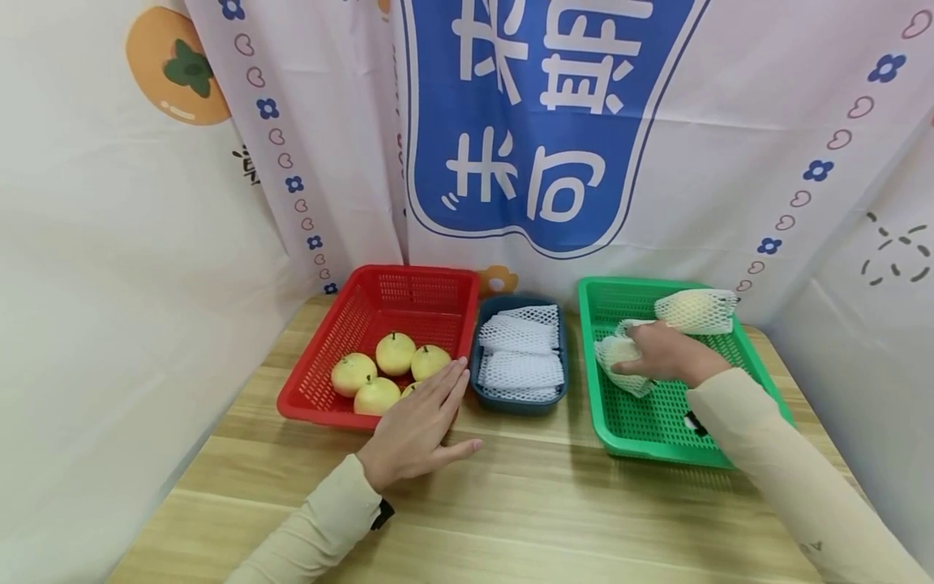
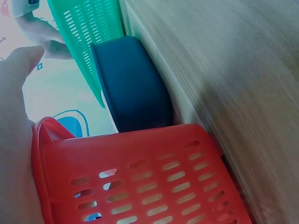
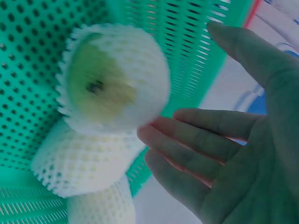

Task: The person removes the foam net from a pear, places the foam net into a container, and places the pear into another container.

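On the near part of the wooden worktop [image 1: 511,511], the left hand [image 1: 419,430] rests at the near right corner of the red basket [image 1: 328,417], with its fingers straight and together and the thumb apart; it grips nothing. In this basket lie five yellow fruits [image 1: 377,396], one of them partly hidden by the hand. Just beside the basket, to the right, a dark blue tray [image 1: 521,406] carries white foam nets [image 1: 524,370]. Further right, the right hand [image 1: 671,355] is over the green basket [image 1: 635,447], its fingers extended and the thumb spread, next to a netted fruit [image 3: 117,79]; whether the fingertips touch its net, I cannot tell. Two other netted fruits [image 3: 84,161] lie close to it in the same basket. Behind everything hangs a printed cloth [image 1: 730,162].
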`<state>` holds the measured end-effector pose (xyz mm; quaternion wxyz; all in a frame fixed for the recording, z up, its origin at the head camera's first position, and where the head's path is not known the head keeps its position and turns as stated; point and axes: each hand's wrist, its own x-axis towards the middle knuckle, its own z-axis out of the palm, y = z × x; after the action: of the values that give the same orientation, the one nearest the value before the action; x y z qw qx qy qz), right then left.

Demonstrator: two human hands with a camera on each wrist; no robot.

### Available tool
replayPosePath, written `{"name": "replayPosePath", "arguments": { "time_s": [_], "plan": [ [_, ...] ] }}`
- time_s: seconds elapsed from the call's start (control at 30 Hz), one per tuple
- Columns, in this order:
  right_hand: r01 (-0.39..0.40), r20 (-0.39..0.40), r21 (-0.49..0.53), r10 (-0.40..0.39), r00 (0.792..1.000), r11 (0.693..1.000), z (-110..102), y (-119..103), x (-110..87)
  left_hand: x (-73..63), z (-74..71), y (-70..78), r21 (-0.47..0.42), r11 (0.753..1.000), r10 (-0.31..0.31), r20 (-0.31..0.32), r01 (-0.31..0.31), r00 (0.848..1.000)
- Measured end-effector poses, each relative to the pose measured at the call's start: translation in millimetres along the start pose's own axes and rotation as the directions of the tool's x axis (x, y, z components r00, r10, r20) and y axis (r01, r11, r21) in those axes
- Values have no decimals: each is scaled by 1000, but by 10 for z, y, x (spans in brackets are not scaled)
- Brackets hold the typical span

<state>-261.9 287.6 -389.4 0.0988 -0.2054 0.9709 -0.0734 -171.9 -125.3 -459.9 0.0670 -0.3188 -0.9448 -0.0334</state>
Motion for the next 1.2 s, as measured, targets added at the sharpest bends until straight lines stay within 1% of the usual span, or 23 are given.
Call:
{"name": "replayPosePath", "arguments": {
  "time_s": [0.07,0.2,0.3,0.37,0.5,0.63,0.7,0.83,1.0,1.1,1.2],
  "plan": [
    [-18,4,-22,18,1000,1000,64,14,75,0,2,-1,0,1000,-1,3,1,1000],
    [-16,13,-72,17,1000,997,168,6,190,0,1,-5,1,1000,-1,1,1,1000],
    [-3,31,-119,7,999,993,240,-18,240,-4,1,-6,4,1000,-1,-2,1,1000],
    [5,28,-150,-1,1000,989,287,-29,263,-7,2,-7,5,1000,-2,-5,2,1000],
    [39,-30,-200,-46,998,979,391,-3,307,-9,4,-5,6,1000,0,-10,0,1000],
    [59,-100,-252,-87,991,966,467,37,351,-3,8,-3,5,1000,5,-15,-4,1000],
    [61,-121,-274,-98,988,960,487,48,374,0,7,-5,3,1000,4,-19,-4,1000],
    [59,-137,-291,-103,985,955,484,73,397,11,-5,-7,5,1000,2,-19,-2,1000],
    [60,-134,-260,-98,986,964,436,102,373,15,1,-8,8,1000,6,-22,-6,1000],
    [65,-138,-227,-98,986,972,364,101,317,11,6,-8,9,1000,6,-18,-6,1000],
    [57,-140,-196,-86,986,979,253,85,220,20,13,-2,11,1000,3,-12,-3,1000]
  ]
}}
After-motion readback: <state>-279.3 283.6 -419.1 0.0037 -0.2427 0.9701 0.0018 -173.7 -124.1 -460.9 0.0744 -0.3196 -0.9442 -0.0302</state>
